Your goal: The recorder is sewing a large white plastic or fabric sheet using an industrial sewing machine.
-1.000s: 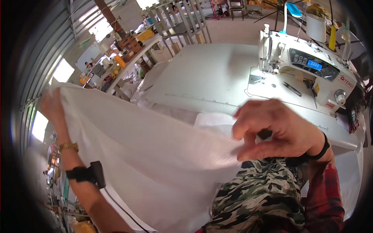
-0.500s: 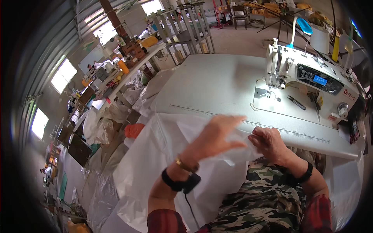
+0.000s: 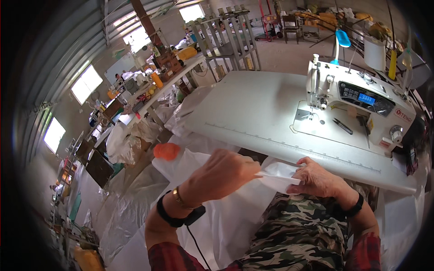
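A white plastic sheet (image 3: 226,214) drapes over my lap and hangs down to the left. Its upper edge is stretched between my two hands, just off the table's front edge. My left hand (image 3: 228,174) is closed on the sheet, its fingers bent round the edge. On the other side my right hand (image 3: 314,177) pinches the sheet between thumb and fingers, with a fold standing up there. Beyond them stands a white sewing machine (image 3: 361,90), its lamp lit over the needle plate (image 3: 309,118).
Dark thread snips (image 3: 342,126) lie on the machine table (image 3: 253,101) by the needle area. An orange bundle (image 3: 166,151) sits left of my left hand. A cluttered bench (image 3: 158,97) and a grey metal rack (image 3: 228,43) stand beyond. Crumpled plastic (image 3: 131,203) covers the left floor.
My left hand has gone from spread fingers over the sheet to a closed grip on its edge, lower and leftward. The sheet has come off the table's front edge. The view has shifted slightly.
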Tool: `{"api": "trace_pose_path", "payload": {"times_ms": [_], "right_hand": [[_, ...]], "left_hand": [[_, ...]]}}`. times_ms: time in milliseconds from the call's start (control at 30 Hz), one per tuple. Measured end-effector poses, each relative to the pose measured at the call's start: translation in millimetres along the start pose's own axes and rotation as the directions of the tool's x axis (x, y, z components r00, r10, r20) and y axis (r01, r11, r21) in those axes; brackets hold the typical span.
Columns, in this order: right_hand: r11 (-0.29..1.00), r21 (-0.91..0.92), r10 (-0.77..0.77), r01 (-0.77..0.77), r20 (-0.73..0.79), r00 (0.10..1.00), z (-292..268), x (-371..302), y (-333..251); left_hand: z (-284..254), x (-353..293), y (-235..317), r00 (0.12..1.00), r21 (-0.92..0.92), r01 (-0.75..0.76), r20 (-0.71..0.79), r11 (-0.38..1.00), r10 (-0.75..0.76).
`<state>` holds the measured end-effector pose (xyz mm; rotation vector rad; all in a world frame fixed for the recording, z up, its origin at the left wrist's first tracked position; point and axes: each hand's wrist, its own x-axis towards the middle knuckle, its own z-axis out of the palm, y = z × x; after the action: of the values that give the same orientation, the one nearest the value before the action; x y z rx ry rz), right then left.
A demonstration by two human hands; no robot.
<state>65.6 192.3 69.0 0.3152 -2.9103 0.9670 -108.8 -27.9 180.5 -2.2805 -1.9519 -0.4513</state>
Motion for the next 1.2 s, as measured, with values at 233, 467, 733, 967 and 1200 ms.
{"api": "trace_pose_path", "payload": {"times_ms": [233,467,733,967,1200], "right_hand": [[0.878,0.156,-0.444,0.453,-0.09,0.892,-51,-8,-58],[0.722,0.141,-0.69,0.678,0.062,0.721,-45,-36,-107],[0.82,0.422,-0.514,0.386,0.245,0.822,-45,-53,-82],[0.61,0.784,-0.317,0.113,0.111,0.942,13,-77,-60],[0.401,0.905,-0.004,-0.142,0.157,0.988,58,-128,-45]], "left_hand": [[-56,1,11,0.974,0.199,-0.083,-0.192,0.977,0.121],[-102,-11,26,0.946,0.378,-0.158,-0.207,0.912,0.25],[-129,-25,-3,0.891,0.471,-0.011,-0.395,0.882,0.222],[-107,-17,-57,0.855,0.544,0.023,-0.445,0.839,0.265],[-77,-7,-133,0.922,0.424,-0.051,-0.327,0.904,0.206]]}}
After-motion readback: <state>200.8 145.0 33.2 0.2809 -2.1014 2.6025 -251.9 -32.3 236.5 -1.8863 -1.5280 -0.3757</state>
